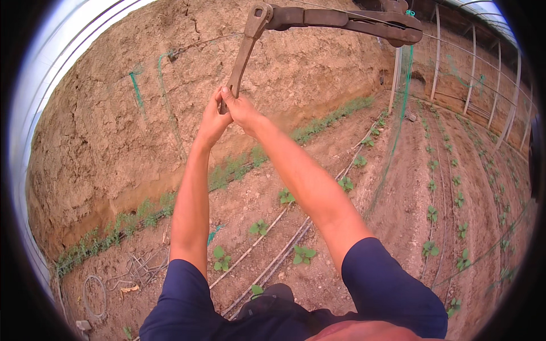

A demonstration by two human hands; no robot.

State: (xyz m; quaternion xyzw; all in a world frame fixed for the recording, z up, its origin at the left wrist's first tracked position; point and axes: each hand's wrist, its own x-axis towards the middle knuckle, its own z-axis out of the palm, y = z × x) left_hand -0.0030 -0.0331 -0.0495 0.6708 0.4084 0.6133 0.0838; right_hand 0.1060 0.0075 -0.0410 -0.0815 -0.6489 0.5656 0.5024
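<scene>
A: Item one: where do we place it?
B: One rusty metal tool, far and right of our hands. Its lever slants from our grip, far and slightly right, to a jointed body lying left to right.
A: Hands?
B: Left hand and right hand, both wrapped round the lever's near end, touching; neither looks clearly nearer. We cannot see all the left fingers.
A: Materials?
B: Lever: brown, flat, worn, holed at its far end. Body: long bars, blunt at right.
A: Surroundings?
B: We list a rough, cracked earthen wall, left; sheer green netting, right; broad-leaved seedlings in crumbly soil, beside slender hoses.
</scene>
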